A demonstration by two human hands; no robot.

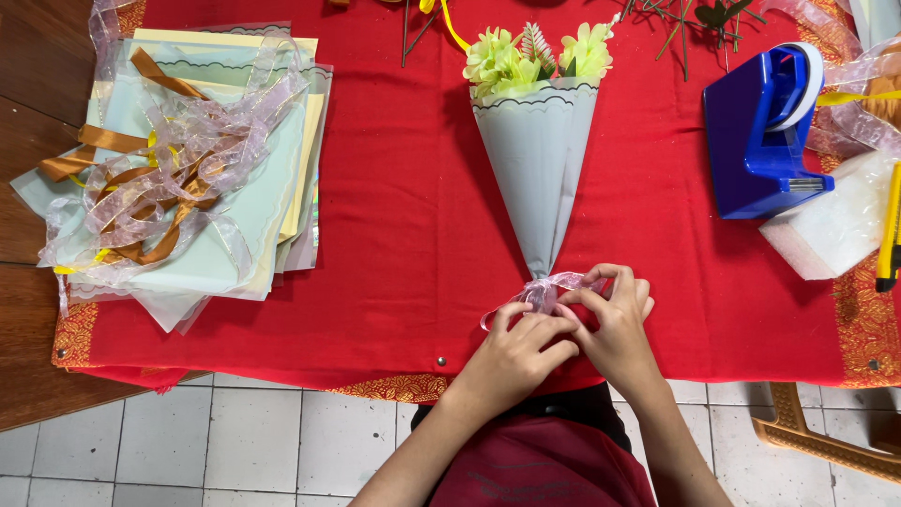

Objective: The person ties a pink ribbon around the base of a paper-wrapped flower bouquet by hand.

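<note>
Both hands at the narrow tip of a paper cone bouquet [540, 160], lying flat on the red cloth [404, 207] with the tip toward the body and the pale green flowers [511, 61] at the far, wide end. Around the tip, a thin pink ribbon [544, 286], bunched and partly knotted, one loose loop sticking out to the left. Possible trouble here: ribbon slipping off the narrow point, because the cone tapers and the sheer band looks smooth; also a knot loosening if one pinch gives way before the other side is tight; also paper creasing or the cone rolling sideways under too strong a pull, since nothing else holds it down. Left hand [521, 352] low and close to the table edge, wrist bent upward, fingers curled and pressed together on the ribbon near the knot. Right hand [615, 324] just beside and touching it, partly overlapping, thumb and forefinger pinching a ribbon end at the right of the tip, other fingers folded under. To the left, a stack of coloured paper sheets [244, 216] with tangled ribbons on top; to the right, a blue tape dispenser [755, 141], well apart from the hands.
</note>
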